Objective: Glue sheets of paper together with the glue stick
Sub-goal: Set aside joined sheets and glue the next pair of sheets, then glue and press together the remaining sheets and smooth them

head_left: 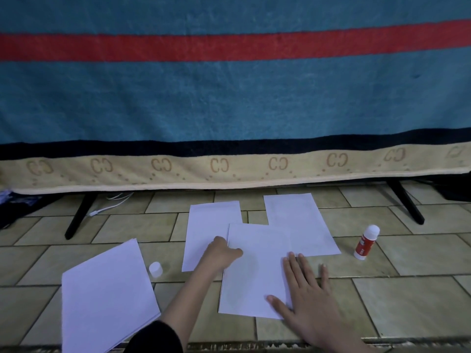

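White paper is lying in thin, flat, sharp-cornered rectangles on a tiled floor (382,291) of glossy beige slabs with dark grout lines. In the head view, which is the only one, the person is pressing the front sheet (254,271) down where it overlaps the left sheet (206,225) and the right sheet (303,225) behind it. The left hand (220,253) is resting on the seam with its fingers curled under, knuckles bearing on the paper; whether it is pinching the edge cannot be told. The right hand (308,299) is lying flat and released, fingers straight and spread over the sheet's near right corner.

The step appears to be smoothing a glued joint. Doing it well probably means keeping the flat hand anchoring the corner while the other is rubbing outward along the overlap, so the thin paper is not wrinkling or sliding while the glue is wet.

The glue stick (365,242), a smooth plastic cylinder with a red label and white top, is standing upright on the floor well to the right of the sheets. Its small white cap (155,269) is sitting between the left sheet and a spare stack of paper (107,296). A fuzzy teal blanket (229,98) with a red stripe is hanging behind.
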